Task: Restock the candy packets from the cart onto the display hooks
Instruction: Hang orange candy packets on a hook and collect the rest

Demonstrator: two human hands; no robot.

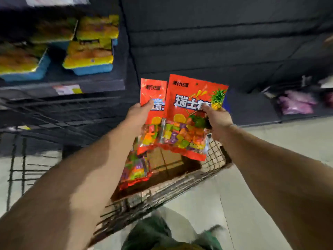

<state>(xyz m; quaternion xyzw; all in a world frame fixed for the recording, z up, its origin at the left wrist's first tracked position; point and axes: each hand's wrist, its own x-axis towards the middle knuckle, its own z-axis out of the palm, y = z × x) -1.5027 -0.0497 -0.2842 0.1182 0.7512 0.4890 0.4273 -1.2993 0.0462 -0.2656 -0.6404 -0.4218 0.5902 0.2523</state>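
Candy packets up in both hands above the wire cart (212,156): the left hand (137,114) pinches a red packet (153,91) by its left edge, thumb on the front, while the right hand (219,121) grips the front red packet (189,112) at its right edge, fingers curled round it. The front packet overlaps the other, and more candy packets (135,168) lie in the cart's left corner beside a cardboard box (165,159), with boxed goods (90,51) on the shelf at upper left.

Dim overall; the far dark wall (225,33) swallows light, the pale floor (243,204) is brighter. Left shelf boxes (88,56) smear with motion blur; edges bend from wide-angle distortion
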